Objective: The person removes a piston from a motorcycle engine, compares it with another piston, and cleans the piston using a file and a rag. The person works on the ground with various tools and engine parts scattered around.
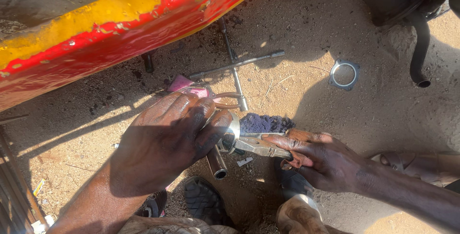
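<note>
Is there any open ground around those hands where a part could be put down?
Yes. Bare sand lies right of the cross wrench, around the metal ring gasket and below it, above the right hand. Another bare strip runs left of the left hand, under the red and yellow body panel. Between the hands it is crowded: pliers, small tube, purple rag.

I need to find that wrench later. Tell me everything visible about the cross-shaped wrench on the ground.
The cross-shaped wrench is grey metal with four arms meeting at a centre joint. It lies flat on the sandy ground, just beyond the hands and beside the red and yellow painted body. The arm toward the right and the one toward the hands end in socket heads; the far arm runs into shadow. It looks dusty and worn. Neither hand touches it; its near end lies by a pink scrap.
</note>
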